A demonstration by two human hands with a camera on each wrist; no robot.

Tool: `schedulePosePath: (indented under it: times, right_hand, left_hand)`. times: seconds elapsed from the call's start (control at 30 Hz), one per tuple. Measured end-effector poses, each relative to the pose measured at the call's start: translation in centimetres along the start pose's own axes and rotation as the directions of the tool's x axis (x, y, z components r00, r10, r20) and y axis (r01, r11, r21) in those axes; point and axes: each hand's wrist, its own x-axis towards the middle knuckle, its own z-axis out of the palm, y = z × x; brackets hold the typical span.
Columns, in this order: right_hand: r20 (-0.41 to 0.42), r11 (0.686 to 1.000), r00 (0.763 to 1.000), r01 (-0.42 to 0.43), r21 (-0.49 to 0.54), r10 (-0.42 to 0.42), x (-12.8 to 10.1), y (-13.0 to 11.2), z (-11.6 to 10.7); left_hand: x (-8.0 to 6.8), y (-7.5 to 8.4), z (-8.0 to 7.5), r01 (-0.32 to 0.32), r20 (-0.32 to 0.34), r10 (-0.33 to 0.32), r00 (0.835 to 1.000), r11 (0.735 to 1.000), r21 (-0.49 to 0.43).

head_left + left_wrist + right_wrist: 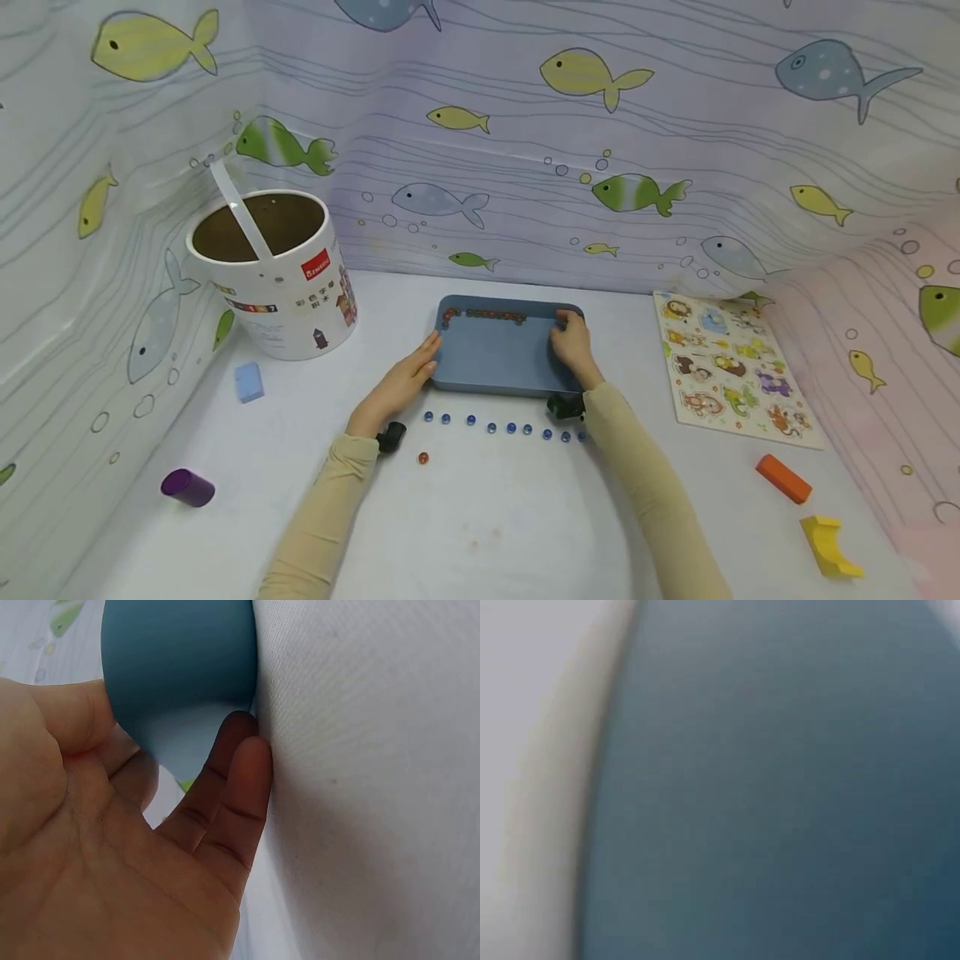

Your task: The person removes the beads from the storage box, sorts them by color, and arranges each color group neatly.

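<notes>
A shallow blue-grey tray [495, 358] lies between my hands. Inside it, small reddish-brown beads or marbles [495, 315] line the far wall and the far left corner. My left hand [397, 383] lies along the tray's left side. In the left wrist view its fingers [244, 795] extend against the outer wall, close to the tabletop. At the right wall, my right hand [573, 342] grips the tray with bent fingers over the rim. Only the blurred blue-grey tray surface [765, 787] fills most of the right wrist view; no fingers show there.
Several blue marbles [491, 427] form a row before the tray, with one orange marble [423, 457] nearer. A white bucket [292, 308], light-blue block [249, 382] and purple cylinder [188, 487] stand left. An animal puzzle board [731, 367], orange block [783, 478] and yellow arch block [831, 546] lie right.
</notes>
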Motion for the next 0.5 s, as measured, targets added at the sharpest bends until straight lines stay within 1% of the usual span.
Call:
schedulePosePath:
  times: [0.13, 0.23, 0.33, 0.4, 0.5]
  right_hand:
    - [0.065, 0.999, 0.998, -0.024, -0.044, 0.027, -0.4, -1.0, -0.3]
    - [0.098, 0.999, 0.994, -0.039, -0.034, 0.042, -0.4, -1.5, -0.4]
    - [0.105, 0.998, 0.993, -0.058, 0.01, 0.056, 0.0, -1.3, -0.4]
    - [0.106, 0.998, 0.992, -0.064, 0.021, 0.062, 0.2, -0.8, -0.5]
    - [0.092, 0.999, 0.995, -0.04, 0.014, 0.039, 0.4, -0.6, -1.0]
  left_hand:
    - [0.0, 0.0, -0.3, 0.01, -0.012, -0.01, 1.0, 1.0, -0.001]
    - [0.1, 0.0, -0.5, 0.013, -0.027, -0.014, 1.0, 1.0, -0.005]
    - [0.1, 0.0, -0.4, 0.015, -0.015, -0.015, 1.0, 1.0, -0.005]
    - [0.2, -0.1, -0.2, 0.018, -0.003, -0.018, 1.0, 1.0, -0.007]
    - [0.1, -0.1, -0.1, 0.023, 0.004, -0.023, 1.0, 1.0, -0.014]
